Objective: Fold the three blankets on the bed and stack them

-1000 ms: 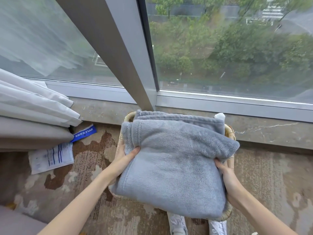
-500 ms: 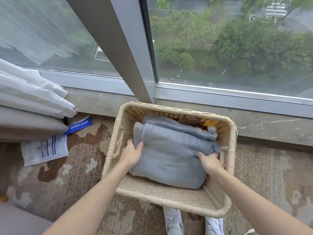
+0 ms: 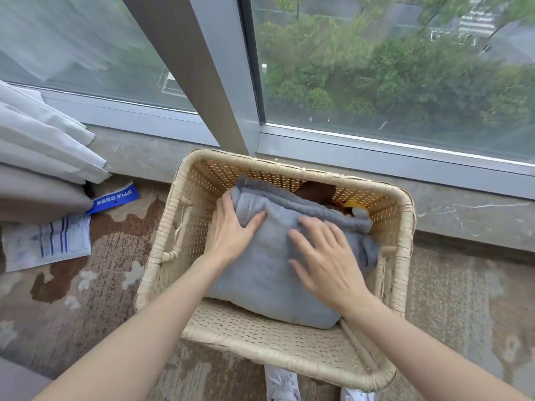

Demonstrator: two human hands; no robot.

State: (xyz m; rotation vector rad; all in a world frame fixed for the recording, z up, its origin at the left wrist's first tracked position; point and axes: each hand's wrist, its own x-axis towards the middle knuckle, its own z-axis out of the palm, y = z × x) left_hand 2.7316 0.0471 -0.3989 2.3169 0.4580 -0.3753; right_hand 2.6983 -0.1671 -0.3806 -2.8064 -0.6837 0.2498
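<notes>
both hands (image 3: 231,235) pressing grey blanket (image 3: 269,285), wicker basket (image 3: 289,351)

A lived-in room of a home, likely a bedroom corner high up in a building. A big window (image 3: 390,68) in a grey frame (image 3: 202,68) looks down on trees (image 3: 362,82) and rooftops. White curtains (image 3: 43,146) hang bunched at the left above a stone sill (image 3: 463,206). A worn patterned rug (image 3: 101,270) carries a wicker basket (image 3: 289,361) with a folded grey blanket (image 3: 269,285) in it. A leaflet (image 3: 46,241) lies near the curtains.
</notes>
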